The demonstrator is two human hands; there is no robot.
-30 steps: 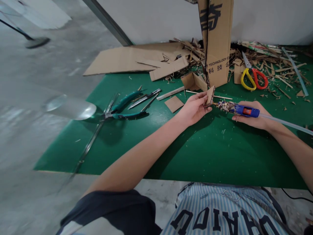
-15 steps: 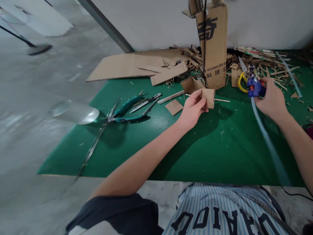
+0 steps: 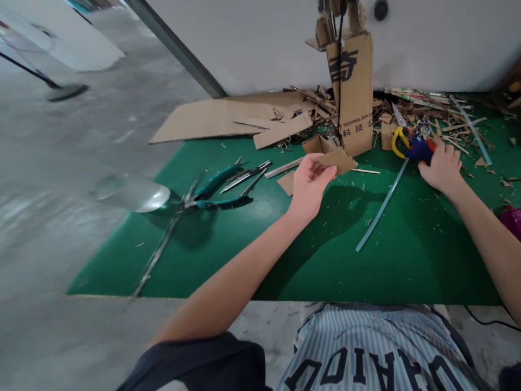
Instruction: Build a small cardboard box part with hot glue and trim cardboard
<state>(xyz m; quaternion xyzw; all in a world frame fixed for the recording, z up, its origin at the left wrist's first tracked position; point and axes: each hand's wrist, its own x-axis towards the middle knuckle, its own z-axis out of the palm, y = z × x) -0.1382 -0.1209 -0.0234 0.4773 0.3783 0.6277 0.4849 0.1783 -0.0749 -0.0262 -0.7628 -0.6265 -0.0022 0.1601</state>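
Note:
My left hand [image 3: 310, 185] pinches a small folded piece of cardboard [image 3: 338, 161] above the middle of the green table, its flat face tilted. My right hand [image 3: 442, 165] is closed on the rear of a blue hot glue gun [image 3: 419, 149] low over the table at the right. A long translucent glue stick [image 3: 381, 207] trails from the gun toward the front. Yellow-handled scissors [image 3: 400, 142] lie right beside the gun, partly hidden by it. Behind my left hand are a thin wooden stick [image 3: 366, 171] and a flat cardboard square [image 3: 286, 183].
Green-handled pliers [image 3: 223, 203], a utility knife [image 3: 245, 176] and a clear bottle [image 3: 134, 194] are at the left. A tall cardboard structure [image 3: 356, 103] with a black cable stands at the back among cardboard scraps [image 3: 443, 122]. Another glue stick [image 3: 472, 130] lies far right.
My right hand has lowered the glue gun toward the table beside the scissors, and its glue stick has swung left. The cardboard in my left hand has tilted flatter and shifted slightly left.

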